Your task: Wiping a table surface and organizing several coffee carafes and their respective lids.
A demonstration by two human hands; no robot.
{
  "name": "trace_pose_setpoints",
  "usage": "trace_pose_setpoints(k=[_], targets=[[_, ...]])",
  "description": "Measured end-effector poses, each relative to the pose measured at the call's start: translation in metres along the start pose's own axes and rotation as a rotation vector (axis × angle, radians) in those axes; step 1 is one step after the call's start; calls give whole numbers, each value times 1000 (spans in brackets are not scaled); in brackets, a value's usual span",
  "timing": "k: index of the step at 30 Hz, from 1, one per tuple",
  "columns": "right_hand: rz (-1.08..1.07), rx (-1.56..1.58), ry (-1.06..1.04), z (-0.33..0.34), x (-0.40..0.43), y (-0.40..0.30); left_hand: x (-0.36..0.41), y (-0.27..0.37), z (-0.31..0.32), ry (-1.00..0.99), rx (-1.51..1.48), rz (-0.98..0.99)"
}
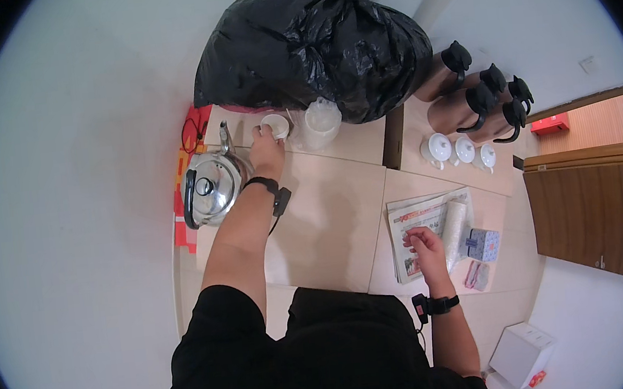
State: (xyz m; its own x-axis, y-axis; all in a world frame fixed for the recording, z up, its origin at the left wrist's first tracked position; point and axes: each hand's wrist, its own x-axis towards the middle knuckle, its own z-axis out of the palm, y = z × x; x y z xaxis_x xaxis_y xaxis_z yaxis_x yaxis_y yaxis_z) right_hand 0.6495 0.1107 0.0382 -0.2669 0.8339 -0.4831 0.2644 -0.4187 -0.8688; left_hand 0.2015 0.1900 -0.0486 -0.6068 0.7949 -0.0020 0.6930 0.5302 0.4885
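My left hand (267, 152) reaches past a stainless steel kettle (224, 172) and grips the near rim of a small white cup (276, 123), fingers partly over its mouth. Right of that cup stands a white cup or stack of cups (321, 127) in clear plastic. The kettle's spout points away from me, its black handle on the left. My right hand (427, 248) hovers above folded newspapers (414, 219) with nothing in it, fingers loosely apart. Beside it lies a roll of clear plastic (454, 222). A blue patterned box (483, 245) and a small packet (476, 275) sit further right.
A large tied black plastic bag (313, 46) fills the back of the table (324, 210). At the right rear are several brown thermos jugs (448, 114) and three lidded white cups (439, 148). Red and orange packaging (181, 231) lies by the left wall. A wooden cabinet (592, 210) stands right.
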Motion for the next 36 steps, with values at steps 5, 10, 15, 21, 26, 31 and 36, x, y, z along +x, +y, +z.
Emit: trace_pose_setpoints(k=[5,10,15,21,26,31,36], targets=[[40,-2,26,-12,-8,6,-25,10,-10,99,-106,19],[5,67,43,-37,-13,7,-75,25,-26,293,-155,80],[-75,82,66,-80,-16,7,-169,55,-30,85,-368,-2],[-199,95,-4,-146,-31,20,-244,110,-32,-36,-393,68],[-202,152,5,-224,-42,38,-275,176,-1,-34,-362,120],[-220,187,5,-286,-53,44,-299,263,47,-73,-361,192],[-267,253,30,-320,-53,84,-324,330,119,-229,-347,251]])
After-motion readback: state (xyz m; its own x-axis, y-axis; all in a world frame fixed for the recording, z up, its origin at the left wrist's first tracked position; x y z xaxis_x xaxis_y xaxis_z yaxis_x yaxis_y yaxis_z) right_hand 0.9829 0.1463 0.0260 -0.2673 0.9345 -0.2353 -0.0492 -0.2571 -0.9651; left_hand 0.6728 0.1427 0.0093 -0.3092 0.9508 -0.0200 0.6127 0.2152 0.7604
